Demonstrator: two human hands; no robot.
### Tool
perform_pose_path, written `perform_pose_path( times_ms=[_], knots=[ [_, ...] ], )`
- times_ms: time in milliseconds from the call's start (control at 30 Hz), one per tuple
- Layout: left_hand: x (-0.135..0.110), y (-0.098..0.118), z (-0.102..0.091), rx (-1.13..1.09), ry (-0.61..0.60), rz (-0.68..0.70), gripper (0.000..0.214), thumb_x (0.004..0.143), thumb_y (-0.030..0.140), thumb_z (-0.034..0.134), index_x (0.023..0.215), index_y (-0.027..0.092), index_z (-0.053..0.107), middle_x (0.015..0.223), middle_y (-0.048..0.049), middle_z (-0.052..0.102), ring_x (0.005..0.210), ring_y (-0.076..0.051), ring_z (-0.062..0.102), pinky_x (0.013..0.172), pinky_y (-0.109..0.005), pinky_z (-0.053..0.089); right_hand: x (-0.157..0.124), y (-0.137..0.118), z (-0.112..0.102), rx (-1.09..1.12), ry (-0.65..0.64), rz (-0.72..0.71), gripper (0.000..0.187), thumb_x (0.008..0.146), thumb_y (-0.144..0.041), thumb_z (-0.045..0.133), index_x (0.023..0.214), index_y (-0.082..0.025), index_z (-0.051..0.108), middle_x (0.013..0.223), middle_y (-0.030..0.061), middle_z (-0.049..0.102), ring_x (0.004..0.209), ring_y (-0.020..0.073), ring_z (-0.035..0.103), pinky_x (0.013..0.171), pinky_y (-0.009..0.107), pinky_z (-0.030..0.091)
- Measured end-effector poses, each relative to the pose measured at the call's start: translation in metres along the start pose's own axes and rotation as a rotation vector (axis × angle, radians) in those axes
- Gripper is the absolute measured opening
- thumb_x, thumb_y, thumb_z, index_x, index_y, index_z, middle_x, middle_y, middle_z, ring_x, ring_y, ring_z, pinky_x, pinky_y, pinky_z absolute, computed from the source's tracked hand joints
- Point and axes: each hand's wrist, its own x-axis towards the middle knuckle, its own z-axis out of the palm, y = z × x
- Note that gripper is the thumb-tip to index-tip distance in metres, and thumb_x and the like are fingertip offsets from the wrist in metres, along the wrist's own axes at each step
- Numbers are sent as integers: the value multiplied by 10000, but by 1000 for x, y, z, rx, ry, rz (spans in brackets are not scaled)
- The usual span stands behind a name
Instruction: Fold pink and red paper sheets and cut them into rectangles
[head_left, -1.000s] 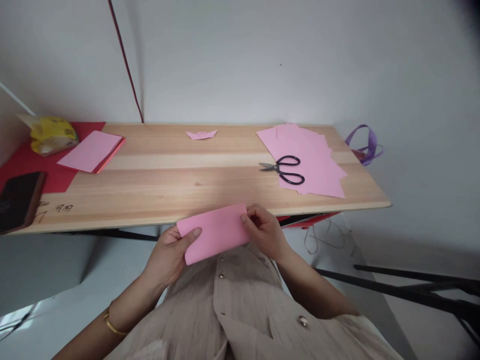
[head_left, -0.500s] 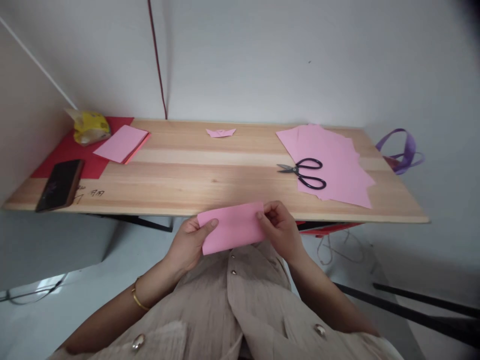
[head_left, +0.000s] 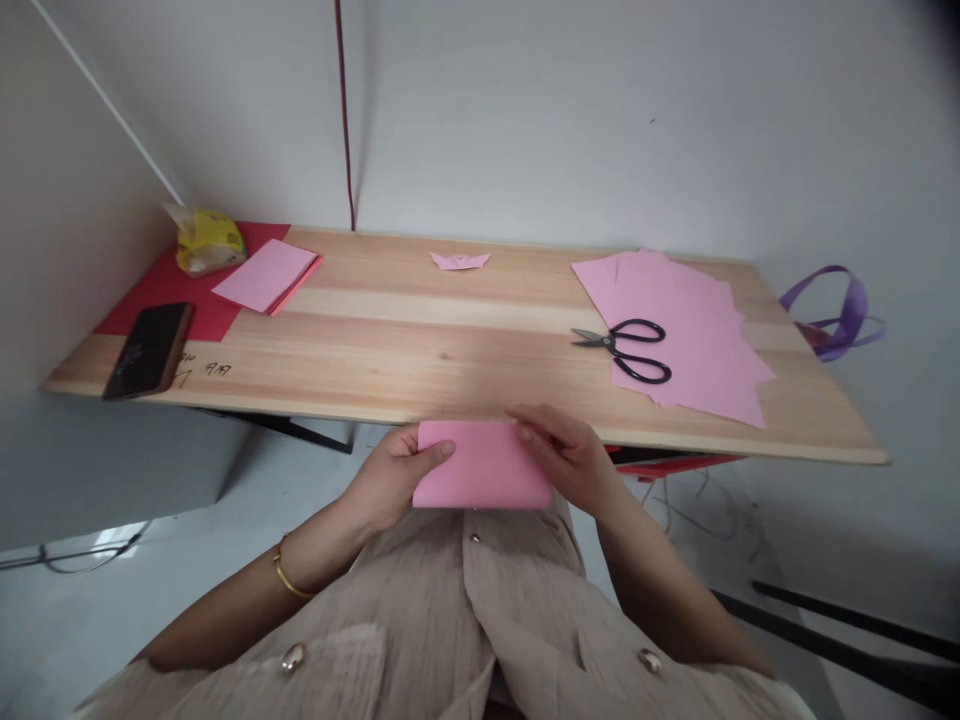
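A folded pink sheet of paper (head_left: pixel 484 468) is held in front of my body, just off the table's near edge. My left hand (head_left: pixel 394 475) grips its left end, thumb on top and fingers beneath. At its upper right corner is my right hand (head_left: pixel 574 460), with thumb and forefinger closed on the edge. Some of that hand's fingers are hidden behind the others. On the table beyond lies a small folded pink paper piece (head_left: pixel 460 261) with pointed ends.
Black-handled scissors (head_left: pixel 619 345) lie on a spread of pink sheets (head_left: pixel 690 320) at right. At left are a phone (head_left: pixel 148 350), a stack of pink paper (head_left: pixel 266 275), red paper (head_left: pixel 217 318) and a yellow tissue pack (head_left: pixel 210 240). A purple strap (head_left: pixel 847 310) hangs past the right edge.
The pink sheet has turned from a slant to nearly level. My right hand has shifted along its upper edge at the right corner. The view has swung slightly left.
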Motion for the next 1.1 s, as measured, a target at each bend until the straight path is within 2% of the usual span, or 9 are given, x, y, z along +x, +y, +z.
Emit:
perform_pose_path(
  times_ms=[67, 167, 233, 367, 500, 633, 1100],
  knots=[
    [-2, 0, -2, 14, -8, 0, 396, 725, 310, 795, 1089, 188, 702, 967, -66, 740, 815, -176, 665, 718, -272, 500, -1, -3, -2, -6, -73, -22, 249, 944, -281, 526, 1123, -277, 699, 1039, 41, 726, 954, 179, 668, 828, 323, 514],
    [-6, 1, -4, 53, 32, 70, 519, 706, 267, 806, 1199, 272, 644, 1074, -32, 703, 847, -151, 640, 722, -248, 490, -4, -6, -1, 0, -86, 27, 240, 945, -291, 529, 1092, -285, 718, 997, 36, 735, 900, 177, 677, 777, 318, 524],
    [-8, 2, -4, 78, 35, 92, 498, 695, 263, 810, 1168, 279, 651, 1083, -23, 685, 848, -147, 629, 714, -242, 489, -7, -6, 1, 5, -77, 50, 231, 940, -295, 536, 1079, -282, 721, 988, 37, 735, 889, 177, 676, 767, 321, 524],
    [-12, 4, -5, 84, 0, 36, 383, 700, 291, 805, 1048, 242, 653, 851, 14, 662, 702, -120, 596, 629, -228, 474, -11, -5, 4, 9, -86, 68, 226, 936, -294, 539, 1070, -276, 719, 961, 36, 735, 862, 171, 676, 753, 316, 522],
    [-15, 3, -7, 149, -3, 54, 383, 729, 315, 791, 1070, 241, 635, 842, 14, 654, 700, -114, 585, 621, -215, 462, -14, -9, 4, 1, -94, 53, 226, 940, -287, 537, 1087, -269, 708, 947, 34, 731, 839, 160, 672, 737, 301, 516],
    [-18, 3, -9, 241, 10, 90, 308, 756, 338, 773, 1015, 223, 654, 776, 23, 623, 657, -95, 539, 578, -188, 423, -16, -12, 4, -13, -79, 25, 216, 938, -282, 543, 1075, -265, 710, 969, 37, 739, 858, 163, 677, 745, 303, 517],
    [-19, 2, -8, 314, 59, 124, 233, 744, 367, 763, 909, 217, 697, 736, 12, 652, 608, -105, 544, 545, -197, 412, -20, -14, 4, -32, -76, 29, 206, 937, -286, 539, 1046, -277, 713, 951, 28, 738, 843, 164, 676, 734, 307, 517]
  ],
)
